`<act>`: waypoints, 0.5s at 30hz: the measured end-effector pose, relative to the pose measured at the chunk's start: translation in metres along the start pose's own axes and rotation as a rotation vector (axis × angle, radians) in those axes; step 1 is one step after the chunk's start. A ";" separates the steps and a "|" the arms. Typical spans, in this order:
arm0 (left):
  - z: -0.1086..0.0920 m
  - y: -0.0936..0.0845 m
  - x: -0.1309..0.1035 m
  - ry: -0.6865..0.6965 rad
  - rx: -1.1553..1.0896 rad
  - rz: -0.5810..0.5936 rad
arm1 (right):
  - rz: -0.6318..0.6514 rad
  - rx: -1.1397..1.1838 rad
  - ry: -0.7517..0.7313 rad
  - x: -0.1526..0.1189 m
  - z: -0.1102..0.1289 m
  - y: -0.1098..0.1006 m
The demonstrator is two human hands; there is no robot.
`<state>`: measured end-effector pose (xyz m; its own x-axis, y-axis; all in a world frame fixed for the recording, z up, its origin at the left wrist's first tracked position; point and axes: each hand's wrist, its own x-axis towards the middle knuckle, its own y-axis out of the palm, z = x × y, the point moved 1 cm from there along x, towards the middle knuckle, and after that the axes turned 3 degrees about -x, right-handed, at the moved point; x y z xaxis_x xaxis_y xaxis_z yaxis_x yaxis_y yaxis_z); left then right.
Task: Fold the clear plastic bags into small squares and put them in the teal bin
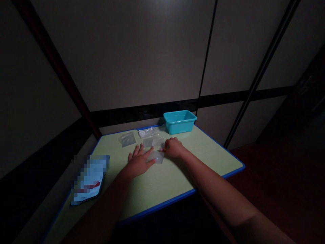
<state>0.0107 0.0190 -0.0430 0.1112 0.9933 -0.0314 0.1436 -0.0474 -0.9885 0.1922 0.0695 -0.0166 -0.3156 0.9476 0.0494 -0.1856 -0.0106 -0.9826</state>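
My left hand (139,163) lies on the table with its fingers spread. Its thumb and index finger touch a small translucent plastic piece (159,158) that looks like a bag or sheet. At the upper right edge of that piece, my right hand (173,147) is closed with its fingertips pressed together. Whether it pinches the plastic or something small is too dim to tell. Just beyond my fingers lies another clear plastic piece (151,141). A similar one (128,139) rests farther left, and a crumpled clear bag (148,132) with something whitish in it lies at the back.
A turquoise plastic basin (180,126) stands at the table's back right corner. The pale table (152,193) has a blue edge. On its left side lies a flat pale blue item (92,176), partly blurred out. Cabinet panels (142,67) rise directly behind the table.
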 end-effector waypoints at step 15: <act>-0.002 0.005 -0.002 -0.053 -0.029 0.059 | 0.051 0.024 -0.103 -0.004 0.007 0.007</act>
<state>0.0132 0.0165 -0.0479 0.0682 0.9929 -0.0979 0.1669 -0.1081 -0.9800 0.1857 0.0633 -0.0226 -0.4190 0.9078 0.0185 -0.1888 -0.0672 -0.9797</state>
